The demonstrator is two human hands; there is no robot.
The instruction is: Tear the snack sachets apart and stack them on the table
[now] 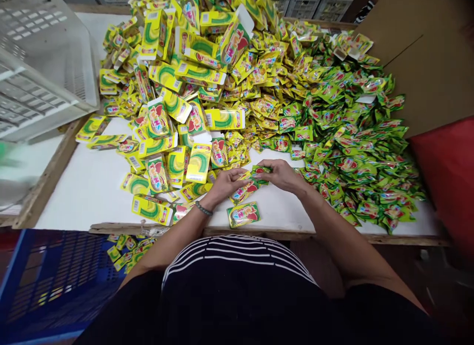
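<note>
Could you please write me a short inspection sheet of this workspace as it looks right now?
Surface: white tabletop with a worn wooden edge.
Job's things: small green and yellow sachets gathered between both hands; one sachet lies in front.
Clutter: yellow cardboard boxes heaped left, green sachet pile right.
Grippers: left hand and right hand both closed on sachets.
Cables: nothing seen.
Surroundings: white plastic crate, blue plastic crate, brown cardboard sheet.
</note>
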